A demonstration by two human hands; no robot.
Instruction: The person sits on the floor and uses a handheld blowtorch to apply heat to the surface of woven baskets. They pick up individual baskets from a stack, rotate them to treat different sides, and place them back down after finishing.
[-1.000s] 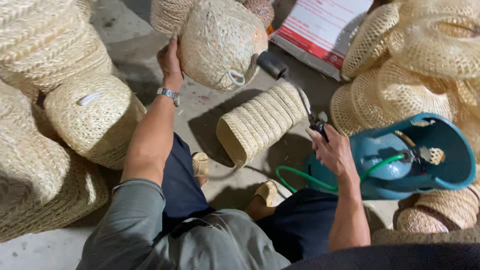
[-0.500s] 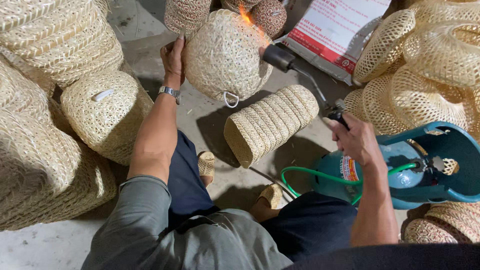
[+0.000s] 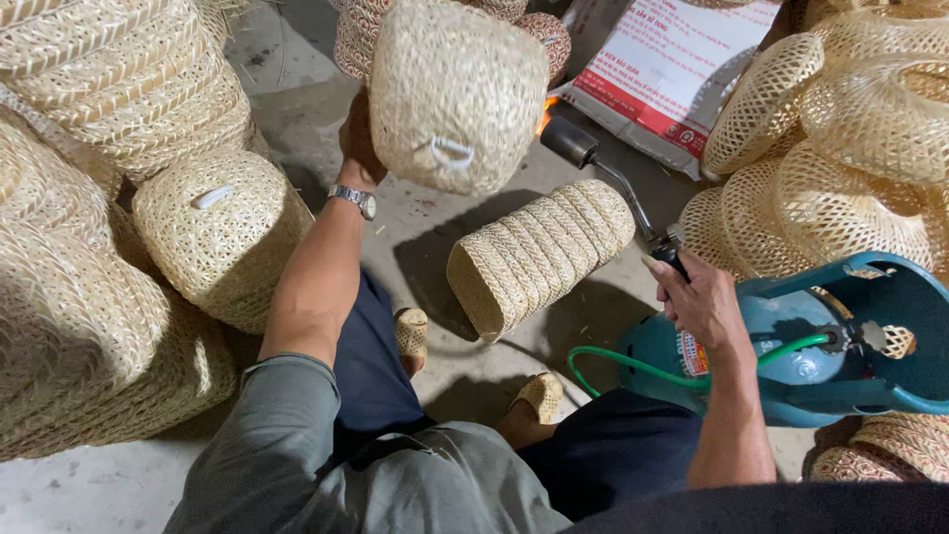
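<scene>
Left hand [image 3: 358,138] grips woven basket [image 3: 457,91] from far side, held up above floor, base with white loop toward camera. Right hand [image 3: 700,299] closed around handle of gas torch [image 3: 605,170]; small flame licks basket's right edge. Teal gas cylinder [image 3: 791,346] lies beside right knee, green hose [image 3: 643,364] feeding torch. Second woven basket [image 3: 539,255] lies on floor between. Best practice, judged: flame brushing stray fibres only, basket turning, no lingering; hose clear of heat.
</scene>
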